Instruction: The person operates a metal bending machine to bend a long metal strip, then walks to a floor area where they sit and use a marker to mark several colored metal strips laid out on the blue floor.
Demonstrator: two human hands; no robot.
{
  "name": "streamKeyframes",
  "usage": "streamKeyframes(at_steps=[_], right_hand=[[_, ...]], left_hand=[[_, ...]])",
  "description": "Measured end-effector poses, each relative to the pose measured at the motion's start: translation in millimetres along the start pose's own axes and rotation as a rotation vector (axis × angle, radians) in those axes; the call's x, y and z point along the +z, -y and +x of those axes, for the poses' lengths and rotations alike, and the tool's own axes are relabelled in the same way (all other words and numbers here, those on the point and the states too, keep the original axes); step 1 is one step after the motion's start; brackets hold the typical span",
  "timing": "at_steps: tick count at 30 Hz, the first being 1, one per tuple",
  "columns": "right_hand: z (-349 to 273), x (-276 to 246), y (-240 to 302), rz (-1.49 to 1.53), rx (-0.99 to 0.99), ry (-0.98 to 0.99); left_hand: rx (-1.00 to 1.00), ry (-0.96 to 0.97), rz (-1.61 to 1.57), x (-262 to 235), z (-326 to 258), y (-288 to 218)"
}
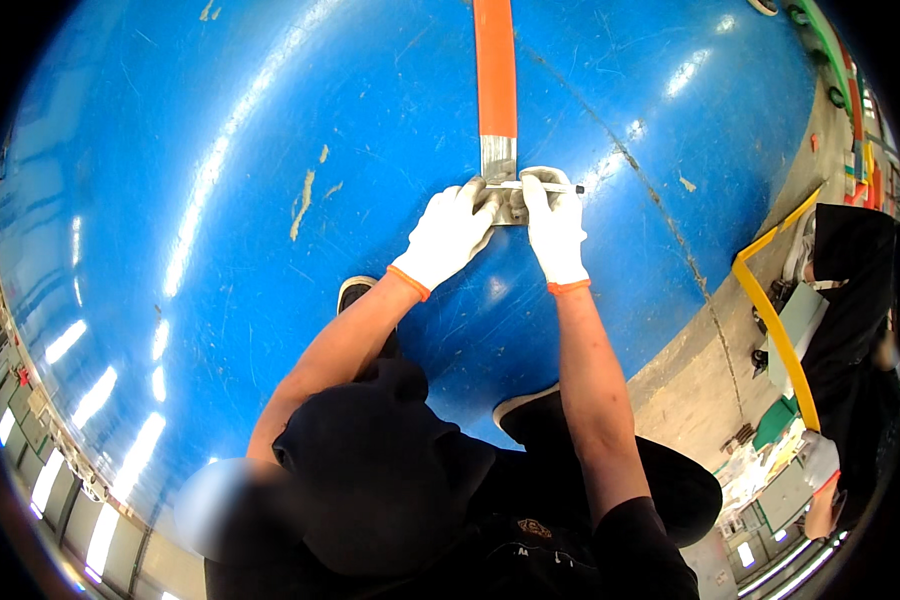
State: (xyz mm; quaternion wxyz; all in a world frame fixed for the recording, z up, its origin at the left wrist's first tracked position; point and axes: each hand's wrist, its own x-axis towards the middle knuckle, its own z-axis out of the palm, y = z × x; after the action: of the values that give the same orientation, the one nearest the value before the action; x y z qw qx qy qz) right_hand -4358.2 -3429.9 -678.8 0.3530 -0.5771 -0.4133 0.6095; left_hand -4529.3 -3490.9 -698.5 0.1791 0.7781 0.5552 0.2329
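Observation:
A long flat bar lies on the blue floor, its far part in an orange sleeve (496,70) and its near end bare silvery metal (498,153). Over that bare end, both hands meet at a slim white marker pen (507,185) with a dark right end, held crosswise. My right hand (555,235), in a white glove with an orange cuff, pinches the pen between thumb and fingers. My left hand (452,230), gloved alike, has its fingertips closed at the pen's left end, close to the metal. The fingers partly cover the bar's end.
The blue floor (270,150) has scuffs and a dark seam on the right. Black shoes (355,290) are by my forearms. Beyond a yellow rail (785,330) on the right stands another person in black (850,310), with a gloved hand (820,460) low down.

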Motion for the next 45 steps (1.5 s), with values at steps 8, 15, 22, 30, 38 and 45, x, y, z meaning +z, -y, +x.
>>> streamKeyframes(at_steps=[8, 15, 22, 30, 38, 45], right_hand=[[6, 0, -5, -0.135, -0.039, 0.001], [8, 2, -2, -0.181, 0.012, 0.031], [9, 3, 2, -0.188, 0.062, 0.056], [11, 4, 1, -0.309, -0.056, 0.053], [19, -26, 6, -0.399, -0.073, -0.110], [14, -67, 42, -0.575, -0.137, -0.423]], left_hand=[[0.013, -0.046, -0.043, -2, 3, 1], [0.010, -0.064, -0.052, -1, 5, 1], [0.024, -0.078, -0.037, 0, 4, 2], [0.013, -0.057, -0.045, -1, 4, 2], [0.009, -0.023, -0.064, -7, 6, 1], [-0.050, 0.084, -0.149, -15, 22, -6]])
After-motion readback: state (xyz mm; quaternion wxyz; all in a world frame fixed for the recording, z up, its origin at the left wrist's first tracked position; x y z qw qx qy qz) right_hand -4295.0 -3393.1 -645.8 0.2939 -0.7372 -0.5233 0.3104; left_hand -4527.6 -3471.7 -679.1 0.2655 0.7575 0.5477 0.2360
